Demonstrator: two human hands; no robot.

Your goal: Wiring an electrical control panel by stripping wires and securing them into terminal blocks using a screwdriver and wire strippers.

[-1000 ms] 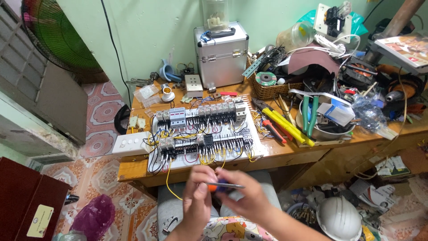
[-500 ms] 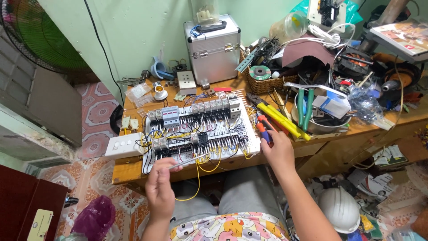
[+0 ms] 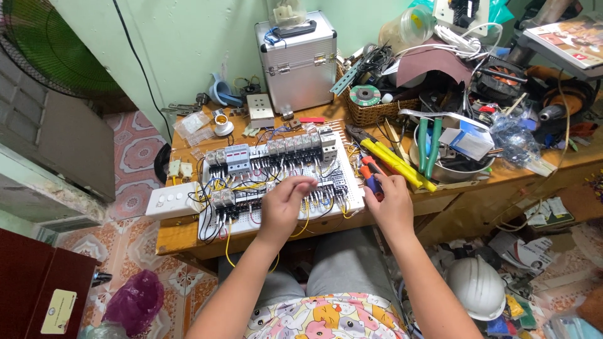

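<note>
At the surface's front edge, the left hand rests curled fingers on a densely wired panel, gripping nothing; the right hand clasps red-and-blue pliers. Yellow wires dangle unconnected.

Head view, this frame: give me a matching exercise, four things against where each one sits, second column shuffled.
Things:
1. metal case
2. white hard hat
3. wiring board
4. wicker basket

Places:
A. on the floor, right of the person's legs
B. on the bench under the left hand
C. against the green wall at the back of the bench
D. right of the metal case, holding a round disc

Pairs: 1-C, 2-A, 3-B, 4-D
</note>
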